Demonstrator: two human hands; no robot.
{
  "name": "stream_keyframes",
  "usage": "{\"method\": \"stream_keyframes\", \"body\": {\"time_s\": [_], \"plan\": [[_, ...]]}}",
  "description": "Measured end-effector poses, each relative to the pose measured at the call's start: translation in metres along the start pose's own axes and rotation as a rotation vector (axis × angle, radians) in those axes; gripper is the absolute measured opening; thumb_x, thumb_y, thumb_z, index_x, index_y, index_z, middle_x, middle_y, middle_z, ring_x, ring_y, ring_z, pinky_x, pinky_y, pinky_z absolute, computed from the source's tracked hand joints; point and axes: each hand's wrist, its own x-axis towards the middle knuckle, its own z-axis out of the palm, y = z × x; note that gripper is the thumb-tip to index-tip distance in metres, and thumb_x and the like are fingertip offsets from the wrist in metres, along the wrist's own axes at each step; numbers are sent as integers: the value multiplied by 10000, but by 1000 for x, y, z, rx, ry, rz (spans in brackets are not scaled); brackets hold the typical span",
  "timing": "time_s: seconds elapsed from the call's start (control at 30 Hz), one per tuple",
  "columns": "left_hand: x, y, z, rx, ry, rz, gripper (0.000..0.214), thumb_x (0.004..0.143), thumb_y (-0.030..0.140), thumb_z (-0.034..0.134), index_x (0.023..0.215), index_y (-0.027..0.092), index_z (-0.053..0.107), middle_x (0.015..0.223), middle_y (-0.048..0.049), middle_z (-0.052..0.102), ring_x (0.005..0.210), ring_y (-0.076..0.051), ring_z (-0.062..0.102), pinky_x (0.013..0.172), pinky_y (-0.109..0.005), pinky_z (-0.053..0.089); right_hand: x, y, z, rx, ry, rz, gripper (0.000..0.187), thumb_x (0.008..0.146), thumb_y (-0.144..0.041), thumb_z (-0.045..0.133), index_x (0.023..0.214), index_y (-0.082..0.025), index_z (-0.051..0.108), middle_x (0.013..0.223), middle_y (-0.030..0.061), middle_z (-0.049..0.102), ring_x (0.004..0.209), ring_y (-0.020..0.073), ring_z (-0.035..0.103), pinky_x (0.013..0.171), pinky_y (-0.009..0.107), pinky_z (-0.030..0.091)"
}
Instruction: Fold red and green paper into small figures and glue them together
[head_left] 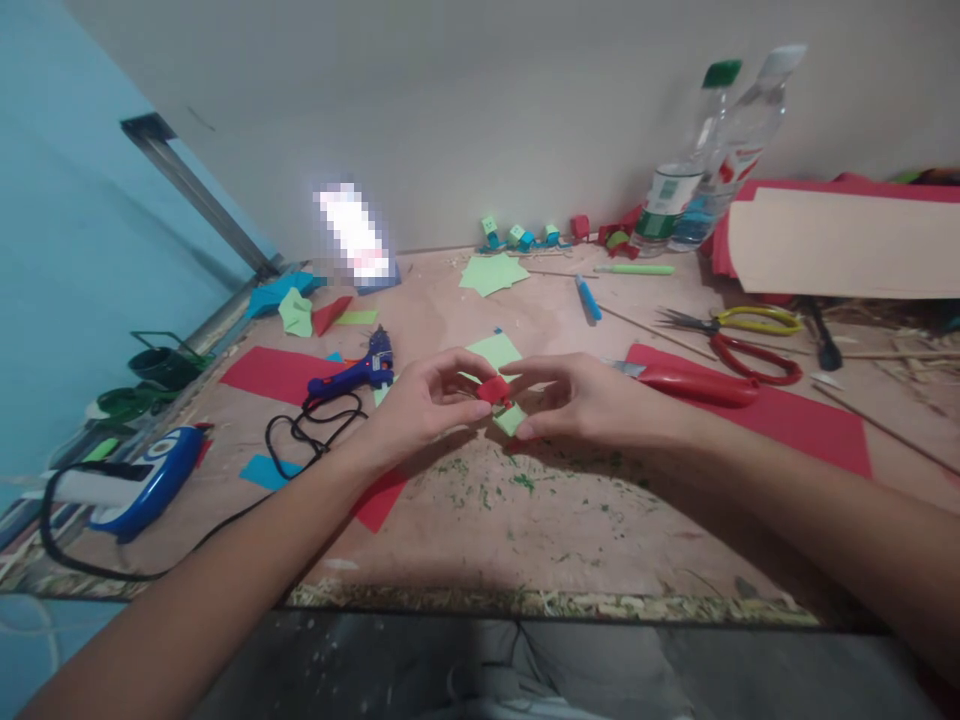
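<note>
My left hand (424, 405) and my right hand (581, 400) meet over the middle of the wooden table (525, 530). Both pinch a small red folded paper piece (493, 389) between their fingertips. A small light-green paper scrap (511, 419) sits just under the red piece, by my right thumb. A larger light-green paper square (495, 352) lies on the table right behind the hands.
A blue glue gun (356, 375) with a black cord lies left of my hands. Red paper sheets (795, 420), a red knife (694, 385), red-handled and yellow-handled scissors (750, 335) lie right. Two plastic bottles (697, 170) and small paper figures (517, 237) stand by the wall.
</note>
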Motion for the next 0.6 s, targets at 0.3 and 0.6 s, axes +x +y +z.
{"method": "stream_keyframes", "body": {"time_s": [0.3,0.6], "plan": [[-11,17,8,410,50,203,183,874,190,743,1055,219,740,1110,-58,762,1081,-250,704,992,-399,548,1,7,15,-141,141,-111,621,824,-115,761,1433,-195,670,892,33,784,763,180,710,677,286,545],[-8,14,5,510,22,227,179,879,195,770,1055,220,761,1078,-42,785,1024,-233,718,967,-367,531,-2,2,16,-301,158,-111,537,856,-95,733,1387,-172,707,721,-21,734,587,129,607,621,258,455]]}}
